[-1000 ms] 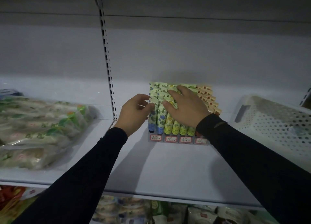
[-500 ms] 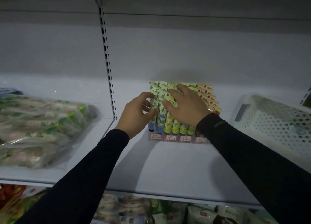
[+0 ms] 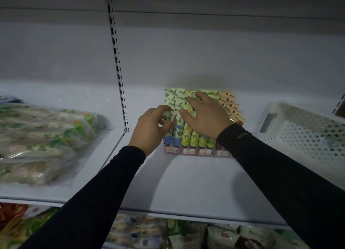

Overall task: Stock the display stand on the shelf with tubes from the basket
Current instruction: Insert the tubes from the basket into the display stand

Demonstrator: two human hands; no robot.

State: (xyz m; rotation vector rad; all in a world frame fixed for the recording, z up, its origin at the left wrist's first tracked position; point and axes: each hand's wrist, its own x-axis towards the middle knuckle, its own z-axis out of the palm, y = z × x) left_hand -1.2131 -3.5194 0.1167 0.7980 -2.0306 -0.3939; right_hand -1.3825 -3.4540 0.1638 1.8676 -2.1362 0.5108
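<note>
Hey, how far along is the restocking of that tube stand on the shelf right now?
Mostly done, by the look of it: the display stand holds packed rows of tubes. In hand: the left hand pinches a tube in the blue-capped leftmost column, and the right hand lies flat over the middle rows. Left: the white basket on the right; whether it still holds tubes is unclear.

Tubes [image 3: 186, 134]: blue, yellow, green floral prints, orange ones right of the green; red-bordered price labels [image 3: 189, 151]; white perforated basket [image 3: 306, 134]; black sleeves [image 3: 280, 174].
</note>
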